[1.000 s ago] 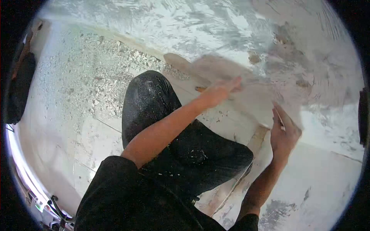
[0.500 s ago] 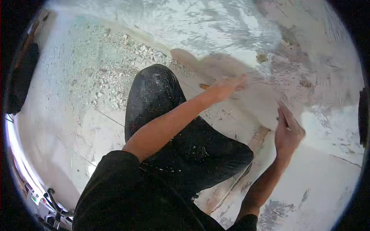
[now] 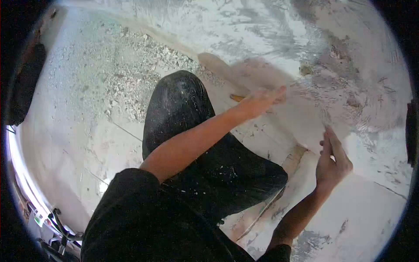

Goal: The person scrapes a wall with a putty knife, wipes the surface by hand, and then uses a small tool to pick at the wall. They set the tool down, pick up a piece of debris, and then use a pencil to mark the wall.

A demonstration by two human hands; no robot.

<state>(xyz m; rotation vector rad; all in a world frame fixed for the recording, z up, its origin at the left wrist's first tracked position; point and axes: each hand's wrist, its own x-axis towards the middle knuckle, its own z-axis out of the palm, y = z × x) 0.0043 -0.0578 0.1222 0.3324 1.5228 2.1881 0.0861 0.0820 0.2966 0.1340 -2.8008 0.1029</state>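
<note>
Loose flakes (image 3: 131,87) on floor (image 3: 107,159). Folded legs (image 3: 176,105) next, probably so both hands reach the wall (image 3: 253,30) low down. Yellowish piece (image 3: 237,98) just beside left hand (image 3: 264,100); fingers extended, blurred, can't tell if gripping. Right hand (image 3: 334,165): thumb near fingers, pinch unclear. Vs earlier: hands and wall patches further right in view.

We wear a black top (image 3: 174,227) with short sleeves (image 3: 131,187) and dark trousers (image 3: 218,168), the knee (image 3: 180,89) scuffed with pale dust, the lap (image 3: 205,190) dotted with white flecks.
</note>
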